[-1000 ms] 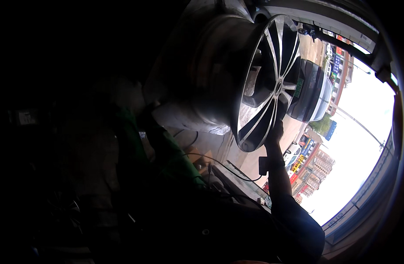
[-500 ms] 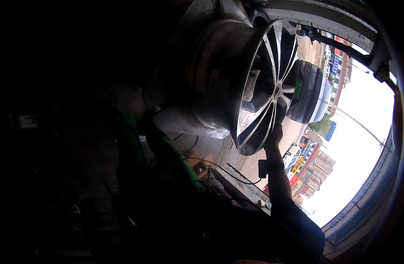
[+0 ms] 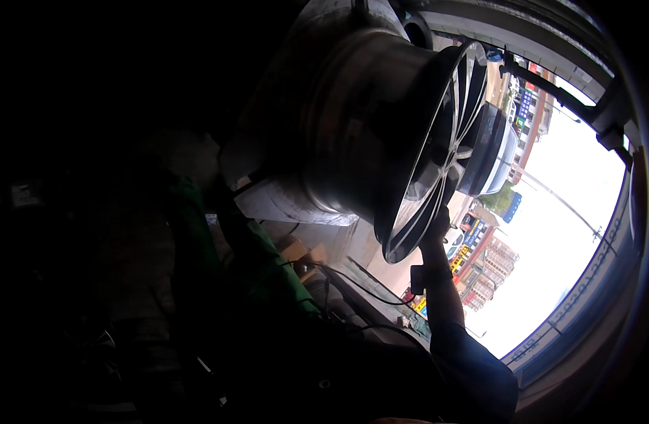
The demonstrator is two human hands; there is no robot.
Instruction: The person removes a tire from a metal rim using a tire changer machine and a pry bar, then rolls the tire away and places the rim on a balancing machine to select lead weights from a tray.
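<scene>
A large alloy wheel (image 3: 342, 120), silver and black, fills the upper middle, its spoked face turned toward the bright opening. My right hand (image 3: 436, 230) grips the spoked side low on the right, its fingertips partly hidden. A small black box (image 3: 418, 279) is on that wrist, with a cable hanging from it. A pale, dirty metal surface (image 3: 289, 203) lies behind the wheel barrel. I cannot make out my left hand in the dark left half.
Green trouser-like shapes (image 3: 289, 293) are at lower middle, with cardboard (image 3: 300, 256) beside them. A tyre (image 3: 416, 32) is at the top. Beyond the doorway are a parked car (image 3: 490, 148), buildings (image 3: 495, 268) and a dark metal arm (image 3: 550, 88). A dim spoked wheel (image 3: 105, 350) lies lower left.
The wheel has shifted a little right and down in the view and its face looks more edge-on. My right hand moved slightly down with it, still gripping; the outside scene slid slightly left.
</scene>
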